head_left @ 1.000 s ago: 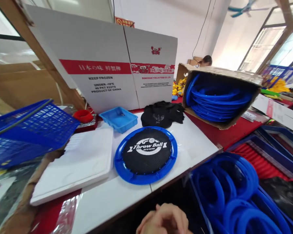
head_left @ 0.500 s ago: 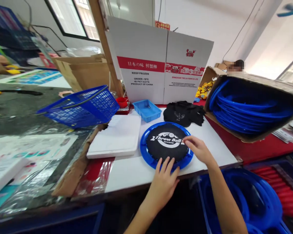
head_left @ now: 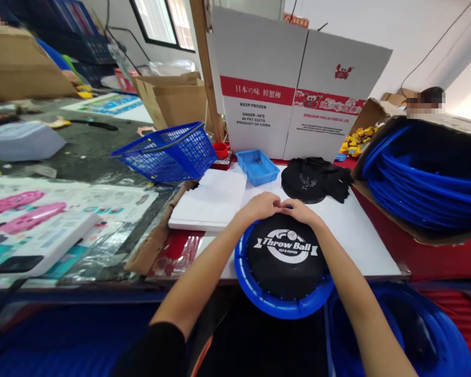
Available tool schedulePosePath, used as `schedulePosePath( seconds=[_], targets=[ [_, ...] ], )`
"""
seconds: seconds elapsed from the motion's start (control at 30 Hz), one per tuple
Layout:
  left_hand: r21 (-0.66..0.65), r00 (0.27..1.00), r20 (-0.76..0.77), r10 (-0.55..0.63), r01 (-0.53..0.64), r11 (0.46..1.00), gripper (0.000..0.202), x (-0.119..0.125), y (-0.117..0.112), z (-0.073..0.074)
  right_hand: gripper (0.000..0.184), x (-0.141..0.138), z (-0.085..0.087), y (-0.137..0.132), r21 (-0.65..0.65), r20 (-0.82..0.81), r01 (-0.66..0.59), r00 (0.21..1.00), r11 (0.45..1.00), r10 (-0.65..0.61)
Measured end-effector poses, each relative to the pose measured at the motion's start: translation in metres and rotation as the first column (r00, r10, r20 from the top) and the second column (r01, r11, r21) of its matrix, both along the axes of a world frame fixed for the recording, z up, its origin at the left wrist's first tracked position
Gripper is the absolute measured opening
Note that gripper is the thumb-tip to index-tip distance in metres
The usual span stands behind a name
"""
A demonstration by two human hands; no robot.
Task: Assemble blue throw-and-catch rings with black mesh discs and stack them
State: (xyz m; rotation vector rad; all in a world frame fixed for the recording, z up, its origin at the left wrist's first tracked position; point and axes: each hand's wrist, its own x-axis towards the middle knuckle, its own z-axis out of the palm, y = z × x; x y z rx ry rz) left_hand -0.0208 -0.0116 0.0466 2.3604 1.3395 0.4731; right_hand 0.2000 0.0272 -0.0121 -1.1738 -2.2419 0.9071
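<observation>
A round blue plastic hoop has a black mesh stretched across it, printed "Throw Ball" in white. Its near side juts past the table's front edge toward my body. My left hand and my right hand meet at the far rim, fingers bent together and closed on it. Under the fingertips the rim and mesh edge are mostly covered, so the exact grip is hidden. Beyond my hands lies a pile of black printed mesh covers. Left of that sits a light-blue tray.
White foam slabs lie left of the hoop, near a tilted blue basket. A tall white carton stands behind. At right, a box holds stacked blue rings; more blue rings sit below the table edge.
The hoop has come toward my body and over the table edge. Both hands have moved from its near and right sides to the far rim and closed there. The view has swung left.
</observation>
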Motion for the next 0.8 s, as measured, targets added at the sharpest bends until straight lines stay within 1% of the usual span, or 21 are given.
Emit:
schedulePosePath(
  seconds=[0.03,0.07,0.13,0.2,0.27,0.37,0.47,0.53,0.6,0.63,0.7,0.73,0.77,0.8],
  targets=[
    [-0.009,1.0,-0.018,-0.019,0.019,1.0,0.015,0.001,0.008,-0.006,0.019,0.001,-0.003,0.0,-0.007,-0.008,0.006,1.0,1.0,-0.006],
    [-0.007,1.0,-0.012,-0.028,0.028,1.0,0.016,0.002,0.011,-0.013,0.018,0.002,-0.005,0.0,-0.015,-0.017,0.011,1.0,1.0,-0.011],
    [0.012,0.998,0.049,-0.024,0.023,1.0,0.018,0.002,0.008,-0.026,0.017,0.003,-0.008,0.003,-0.03,-0.037,0.018,0.999,0.999,-0.019],
    [0.056,0.996,0.089,-0.026,0.021,0.998,0.021,0.001,0.001,-0.036,0.016,0.002,-0.009,0.005,-0.041,-0.06,0.03,0.998,0.999,-0.032],
    [0.106,0.997,0.071,-0.038,0.031,0.994,0.023,0.002,-0.004,-0.042,0.015,0.002,-0.011,0.005,-0.038,-0.08,0.066,0.994,0.997,-0.069],
    [0.149,0.996,0.03,-0.082,0.076,0.986,0.027,0.006,-0.007,-0.045,0.017,0.003,-0.01,0.003,-0.009,-0.091,0.116,0.989,0.993,-0.116],
    [0.174,0.996,0.003,-0.093,0.091,0.981,0.032,0.009,-0.005,-0.05,0.019,0.004,-0.005,0.001,0.012,-0.073,0.078,0.994,0.997,-0.077],
    [0.204,0.992,-0.02,-0.123,0.125,0.971,0.037,0.008,-0.002,-0.055,0.021,0.007,0.002,0.003,0.014,-0.049,0.039,0.998,0.999,-0.038],
    [0.248,0.986,-0.038,-0.159,0.164,0.955,0.037,0.007,0.001,-0.058,0.021,0.015,0.016,0.004,0.039,-0.032,0.049,0.998,0.998,-0.047],
    [0.27,0.984,-0.054,-0.172,0.18,0.946,0.035,0.006,0.001,-0.058,0.02,0.024,0.027,0.003,0.063,-0.035,0.076,0.997,0.995,-0.073],
    [0.296,0.979,-0.099,-0.18,0.201,0.934,0.032,0.007,0.001,-0.057,0.019,0.052,0.058,-0.002,0.172,-0.029,0.171,0.985,0.97,-0.168],
    [0.298,0.976,-0.124,-0.177,0.207,0.932,0.031,0.008,0.001,-0.057,0.02,0.072,0.077,-0.006,0.245,-0.027,0.236,0.971,0.94,-0.237],
    [0.295,0.974,-0.149,-0.172,0.21,0.932,0.03,0.009,0.0,-0.056,0.022,0.095,0.098,-0.009,0.384,0.021,0.315,0.937,0.868,-0.349],
    [0.289,0.973,-0.168,-0.16,0.204,0.935,0.03,0.011,0.0,-0.055,0.025,0.12,0.119,-0.011,0.523,0.057,0.395,0.868,0.755,-0.494]
  ],
)
